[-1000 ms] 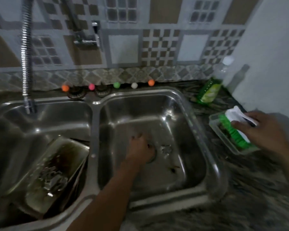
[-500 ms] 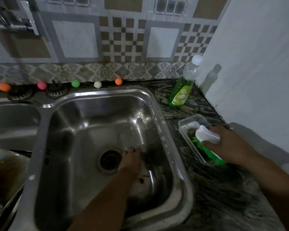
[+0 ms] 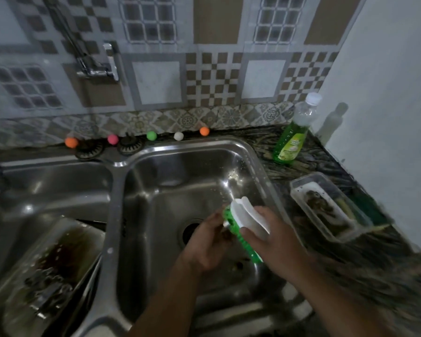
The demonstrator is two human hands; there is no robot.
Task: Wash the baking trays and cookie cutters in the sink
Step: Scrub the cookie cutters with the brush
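A small item, seemingly a cookie cutter (image 3: 225, 233), was pinched in the left hand (image 3: 208, 244) over the right sink basin (image 3: 170, 190) and scrubbed with the brush (image 3: 243, 227) gripped by the right hand (image 3: 275, 237); rinsing was judged next, the baking trays (image 3: 51, 271) awaiting in the left basin.

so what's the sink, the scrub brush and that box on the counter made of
Sink: stainless steel by the look, brushed grey with bright glints.
Scrub brush: plastic, glossy white handle over green bristles, held in the right hand.
Box: thin clear plastic, since its contents show through.
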